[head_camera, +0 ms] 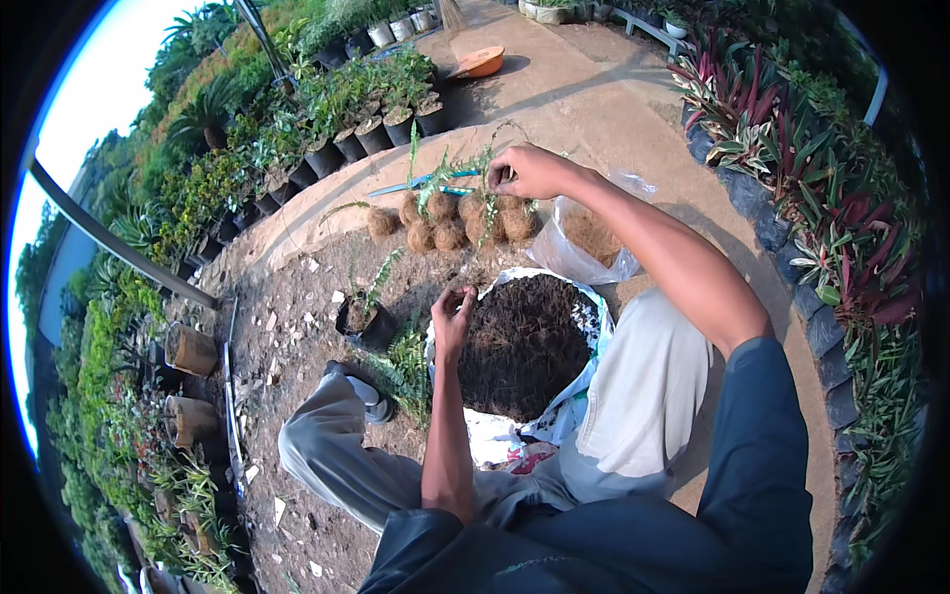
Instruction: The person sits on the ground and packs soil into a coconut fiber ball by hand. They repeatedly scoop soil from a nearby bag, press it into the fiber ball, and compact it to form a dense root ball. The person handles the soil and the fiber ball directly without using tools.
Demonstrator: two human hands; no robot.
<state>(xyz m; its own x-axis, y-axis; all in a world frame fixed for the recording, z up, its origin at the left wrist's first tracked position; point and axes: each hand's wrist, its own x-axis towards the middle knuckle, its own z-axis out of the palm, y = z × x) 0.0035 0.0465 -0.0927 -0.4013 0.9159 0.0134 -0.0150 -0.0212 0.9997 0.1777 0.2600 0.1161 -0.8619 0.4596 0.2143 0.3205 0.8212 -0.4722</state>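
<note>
My right hand (523, 171) is raised over a cluster of round brown fibre balls (449, 236), its fingers curled together. Thin green fern fronds (486, 211) stand among the balls, just below and beside that hand. My left hand (453, 313) is lower, thumb and fingertips pinched, at the left rim of a white sack (605, 319) rolled down around dark fibrous soil (523, 345). Anything thin in either pinch is too small to make out. Garden shears with blue handles (445, 178) lie behind the balls.
A clear plastic bag of brown fibre (590, 234) stands right of the balls. At left are a black pot with a fern (364, 323) and cut fern leaves (407, 364). Potted plants line both sides; an orange basin (481, 62) sits farther off.
</note>
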